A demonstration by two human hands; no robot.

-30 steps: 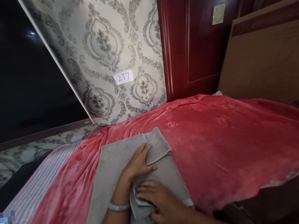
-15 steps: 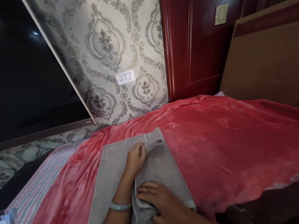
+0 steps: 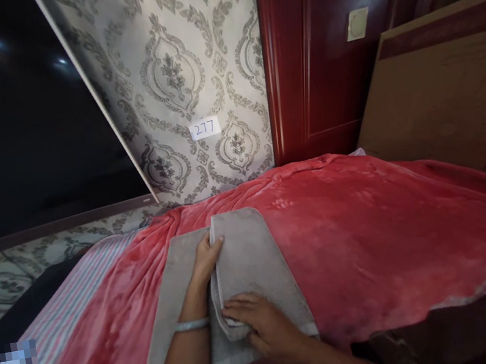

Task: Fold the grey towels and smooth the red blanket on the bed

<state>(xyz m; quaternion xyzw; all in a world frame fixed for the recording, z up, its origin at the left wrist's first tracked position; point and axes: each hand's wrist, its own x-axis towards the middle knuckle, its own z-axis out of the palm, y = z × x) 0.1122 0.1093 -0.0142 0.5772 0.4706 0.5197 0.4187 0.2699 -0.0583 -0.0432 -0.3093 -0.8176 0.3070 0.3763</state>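
A grey towel point(image 3: 251, 252) lies partly folded, its right portion turned over into a layered strip on top of a flat grey layer. My left hand point(image 3: 206, 258) pinches the far left edge of that strip, thumb on top and fingers tucked beneath. Nearer to me, my right hand point(image 3: 264, 324) grips the strip's near left corner, its fingers over the folded edge. The right thumb is partly hidden by the hand. Under the towel spreads a red plush blanket point(image 3: 375, 247).
A striped sheet point(image 3: 79, 290) shows at the left beneath the blanket. A large dark screen point(image 3: 24, 131) hangs on the patterned wall at upper left. At right stand a dark red panel point(image 3: 328, 80) and a big cardboard box point(image 3: 451, 91). A paper label point(image 3: 205, 127) reads 277.
My left hand has taken hold of the towel's far flap and drawn back left. That crumpled flap now lies smooth along the strip. My right hand has stayed near the same corner.
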